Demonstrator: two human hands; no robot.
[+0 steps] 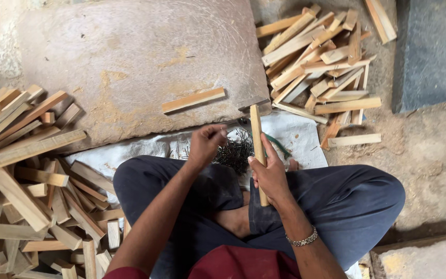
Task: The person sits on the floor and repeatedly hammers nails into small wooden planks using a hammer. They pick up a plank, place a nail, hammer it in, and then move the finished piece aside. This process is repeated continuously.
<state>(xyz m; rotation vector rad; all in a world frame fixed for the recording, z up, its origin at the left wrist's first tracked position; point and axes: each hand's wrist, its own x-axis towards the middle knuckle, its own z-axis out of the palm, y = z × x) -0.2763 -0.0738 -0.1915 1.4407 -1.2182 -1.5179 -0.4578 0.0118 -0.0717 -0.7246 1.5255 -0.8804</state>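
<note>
Right hand point(270, 175) closed around an upright wooden stick point(258, 150) — left hand point(206, 143) pinched shut at the nail pile point(236, 150), contents not discernible — wood-strip heaps left and far right.

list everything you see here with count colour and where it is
wooden board: one, grey-brown and dusty, on the floor ahead
single strip: one, pale wood, lying on the board
left pile of strips: many, pale wood, floor at left
right pile of strips: many, pale wood, floor at upper right
nails: a heap, dark, on the white sheet
held stick: one, pale wood, upright
bracelet: one, metal, right wrist
left hand: fingers pinched at the nails
right hand: gripping the held stick
</note>
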